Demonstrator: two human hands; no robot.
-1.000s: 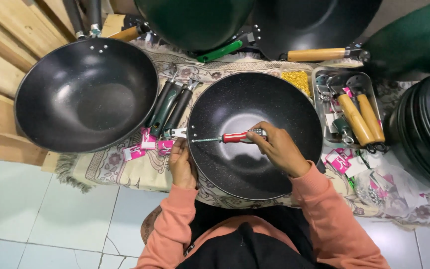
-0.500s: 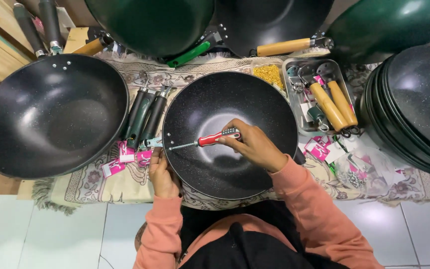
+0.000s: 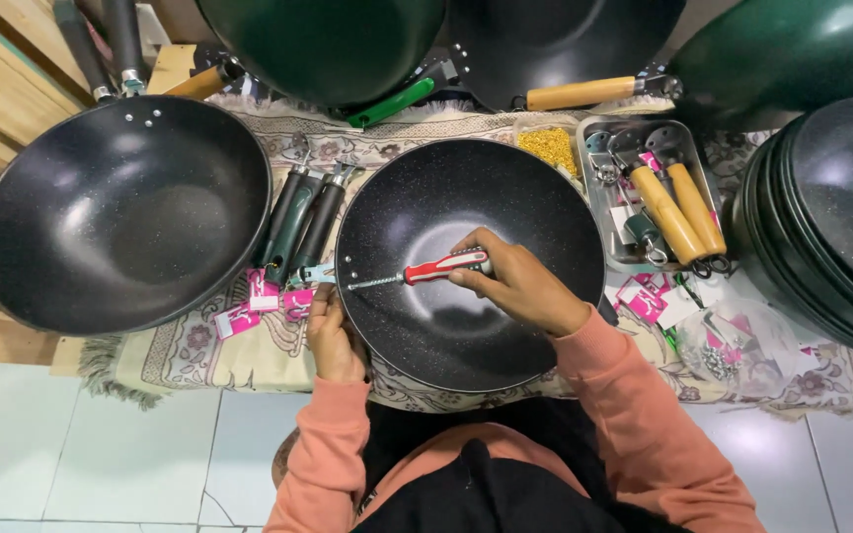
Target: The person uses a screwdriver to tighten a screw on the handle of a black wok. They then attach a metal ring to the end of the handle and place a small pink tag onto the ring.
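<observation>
Item: black speckled wok [image 3: 466,247], centre of the frame, lying on a patterned cloth [image 3: 190,355] spread over the counter.

Right hand [image 3: 520,286]: closed around the red-and-white handle of a screwdriver [image 3: 417,271]. The shaft runs leftward across the inside of the wok, its tip at the rivet holes on the left wall.

Left hand [image 3: 333,331]: at the wok's left rim, fingers pinched on a small metal bracket [image 3: 316,274] just outside the wall. How tightly it grips cannot be told.

Step in hand, by judgement: a fastening at the left wall is being driven with the screwdriver, the bracket steadied from outside. The next move appears to call for keeping the tip seated and square to the wall while the left hand holds the bracket from turning.

Nearby:
- Dark green handles [image 3: 303,212], loose, side by side just left of the wok.
- Pink tags [image 3: 264,296], lower left of the wok.
- Second black wok [image 3: 120,212], left of frame, handle already on.
- Metal tray [image 3: 604,202], right of the wok, holding wooden handles [image 3: 678,207] and small fittings.
- Small tub of yellow bits [image 3: 548,146], just left of the tray.
- Stack of black woks [image 3: 831,217], right edge.
- Green woks [image 3: 328,44], top of frame.
</observation>
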